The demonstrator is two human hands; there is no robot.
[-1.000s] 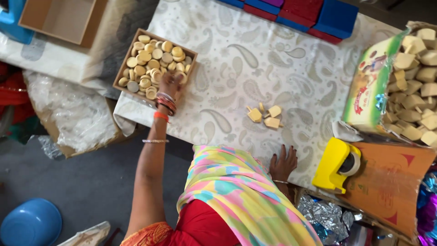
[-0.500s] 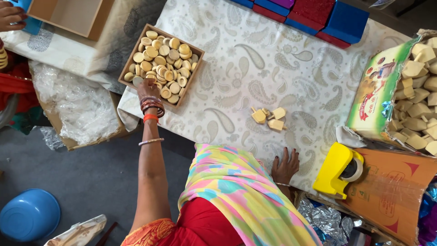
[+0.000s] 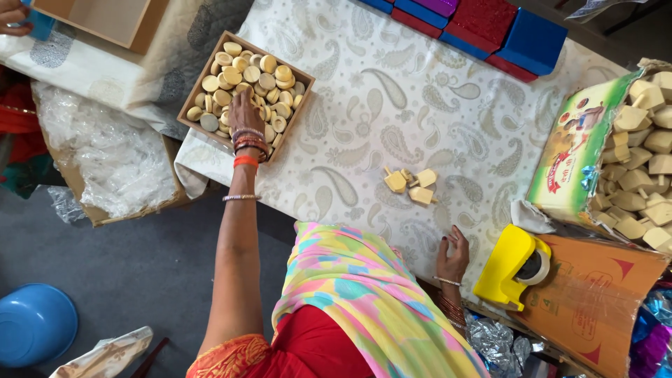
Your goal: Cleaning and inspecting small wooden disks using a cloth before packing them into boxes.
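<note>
Head view: we are looking down on a long table [image 3: 392, 91] covered in a pale paisley cloth, and we are stretching our arms across it from the near edge, a bright multicoloured scarf [image 3: 364, 301] draping over our shoulder. At the far edge a row of flat red and blue boxes [image 3: 490, 21] is lying, and at the right a large open carton [image 3: 581, 154] is brimming with pale wooden pieces. Nearer us a yellow tape dispenser [image 3: 511, 266] is sitting on brown cardboard. At the left end of the table a shallow wooden tray [image 3: 301, 77] is holding a heap of round pale discs [image 3: 259, 77]; our left hand [image 3: 245, 115], bangles at the wrist, is reaching into it, fingers curling down among the discs, though we cannot tell whether they are gripping one. Our right hand [image 3: 453, 252] is resting flat and loose on the cloth, holding nothing. Between the two hands, a small cluster of wooden pieces [image 3: 411, 185] is lying loose on the cloth. A blue basin [image 3: 35, 322] is sitting on the floor.
</note>
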